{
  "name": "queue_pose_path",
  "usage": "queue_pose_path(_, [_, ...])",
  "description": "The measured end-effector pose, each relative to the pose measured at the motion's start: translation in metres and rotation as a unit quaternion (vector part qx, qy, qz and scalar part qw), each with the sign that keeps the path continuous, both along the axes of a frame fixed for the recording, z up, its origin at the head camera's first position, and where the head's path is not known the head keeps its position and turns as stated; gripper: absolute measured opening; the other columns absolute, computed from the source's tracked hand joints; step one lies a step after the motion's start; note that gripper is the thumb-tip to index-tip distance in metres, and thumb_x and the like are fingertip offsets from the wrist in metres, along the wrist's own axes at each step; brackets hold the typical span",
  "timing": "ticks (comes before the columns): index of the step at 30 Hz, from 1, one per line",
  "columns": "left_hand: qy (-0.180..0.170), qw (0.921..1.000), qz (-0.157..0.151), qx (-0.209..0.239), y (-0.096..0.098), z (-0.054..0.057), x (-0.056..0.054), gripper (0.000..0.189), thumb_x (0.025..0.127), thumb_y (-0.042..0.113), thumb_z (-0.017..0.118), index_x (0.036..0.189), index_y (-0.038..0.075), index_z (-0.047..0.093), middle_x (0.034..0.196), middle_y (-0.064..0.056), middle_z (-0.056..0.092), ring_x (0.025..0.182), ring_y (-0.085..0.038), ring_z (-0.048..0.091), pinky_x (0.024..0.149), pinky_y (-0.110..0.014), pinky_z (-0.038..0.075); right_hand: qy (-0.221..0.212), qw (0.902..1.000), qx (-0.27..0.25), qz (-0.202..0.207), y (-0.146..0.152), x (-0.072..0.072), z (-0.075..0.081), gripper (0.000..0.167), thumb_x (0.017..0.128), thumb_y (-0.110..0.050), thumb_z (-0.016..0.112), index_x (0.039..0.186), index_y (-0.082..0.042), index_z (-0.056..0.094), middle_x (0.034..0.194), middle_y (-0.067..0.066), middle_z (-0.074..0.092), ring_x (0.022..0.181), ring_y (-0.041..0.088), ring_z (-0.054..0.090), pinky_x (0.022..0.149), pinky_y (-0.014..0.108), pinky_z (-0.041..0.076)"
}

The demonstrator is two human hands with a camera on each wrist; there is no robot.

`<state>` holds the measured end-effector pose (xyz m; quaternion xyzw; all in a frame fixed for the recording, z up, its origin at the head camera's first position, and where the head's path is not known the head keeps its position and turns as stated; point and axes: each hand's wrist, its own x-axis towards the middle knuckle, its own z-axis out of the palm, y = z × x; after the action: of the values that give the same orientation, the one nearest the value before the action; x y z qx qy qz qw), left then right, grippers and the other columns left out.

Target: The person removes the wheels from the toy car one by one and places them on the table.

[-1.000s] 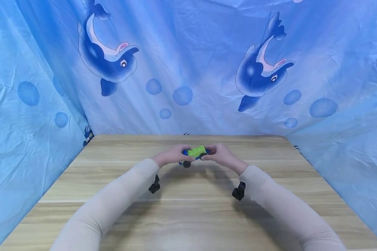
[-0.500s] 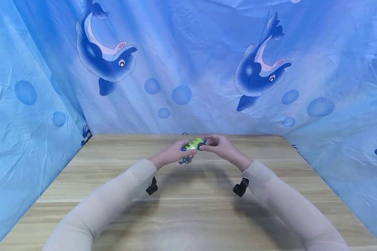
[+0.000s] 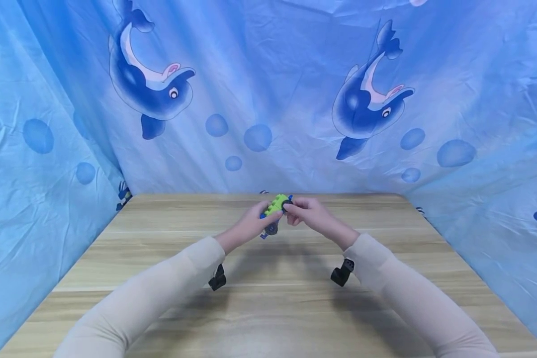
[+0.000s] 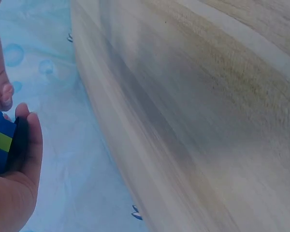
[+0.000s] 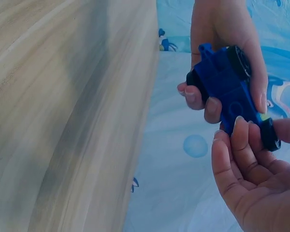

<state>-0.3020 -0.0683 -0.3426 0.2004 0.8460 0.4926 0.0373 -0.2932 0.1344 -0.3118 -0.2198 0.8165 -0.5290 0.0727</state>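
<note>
Above the far part of the table, both hands are at a toy car built of lime-green bricks on a blue base with black wheels. My left hand grips the car's body, thumb along its near side. In the right wrist view the blue underside shows, with the left fingers wrapped round it. My right hand pinches a black wheel at the car's right end, its other fingertips touching the underside. The left wrist view catches only a blue and green end of the car.
Below the hands spreads a wood-grain table. A blue dolphin-print curtain hangs behind it and along both sides. Small black cameras are strapped under both wrists.
The car has been raised a little and tilted, its right end higher. My right fingers have shifted from the end of the car onto the near wheel.
</note>
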Motion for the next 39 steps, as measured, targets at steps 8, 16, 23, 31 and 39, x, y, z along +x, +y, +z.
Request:
queue_pose_path(8, [0.012,0.9997,0.003,-0.022,-0.002,0.0,0.005,0.045,0.098,0.045,0.052,0.124,0.009,0.055,0.099,-0.008,0.063,0.085,-0.017,0.061,0.075,-0.031,0.05,0.024,0.9994,0.014,-0.022,-0.004,0.003,-0.003,0.028,0.1,-0.025,0.055,0.09,-0.002,0.066,0.073,0.004,0.066,0.079,0.031,0.065,0.079,0.044,0.056])
queue_pose_path(16, [0.017,0.9988,0.012,-0.045,-0.005,-0.001,0.001,0.051,0.098,0.045,0.053,0.133,0.008,0.052,0.1,-0.007,0.062,0.084,-0.017,0.061,0.072,-0.029,0.049,0.038,0.9962,0.036,-0.07,-0.011,0.004,-0.005,0.025,0.097,-0.027,0.06,0.091,-0.007,0.072,0.07,0.002,0.069,0.074,0.021,0.065,0.07,0.03,0.053])
queue_pose_path(23, [0.034,0.9977,0.018,-0.055,-0.006,-0.003,0.001,0.046,0.098,0.042,0.054,0.127,0.006,0.055,0.094,-0.008,0.061,0.077,-0.016,0.059,0.064,-0.029,0.049,0.04,0.993,0.059,-0.095,-0.015,0.006,-0.006,0.023,0.097,-0.027,0.061,0.087,-0.009,0.073,0.074,0.009,0.071,0.073,0.017,0.064,0.073,0.032,0.054])
queue_pose_path(31, [0.038,0.9991,0.007,-0.019,0.0,0.003,-0.002,0.047,0.099,0.039,0.054,0.135,0.009,0.052,0.093,-0.01,0.061,0.075,-0.017,0.059,0.064,-0.029,0.05,0.076,0.9906,0.056,-0.099,-0.014,0.007,0.004,0.024,0.097,-0.024,0.061,0.092,-0.003,0.073,0.072,0.009,0.07,0.069,0.012,0.065,0.072,0.031,0.056])
queue_pose_path(39, [0.038,0.998,0.028,-0.041,-0.001,0.006,-0.005,0.046,0.098,0.04,0.054,0.132,0.008,0.054,0.097,-0.009,0.062,0.081,-0.017,0.058,0.068,-0.028,0.049,0.058,0.9933,0.057,-0.082,-0.012,-0.001,0.008,0.024,0.095,-0.025,0.063,0.092,-0.003,0.072,0.074,0.007,0.072,0.07,0.013,0.066,0.073,0.032,0.056])
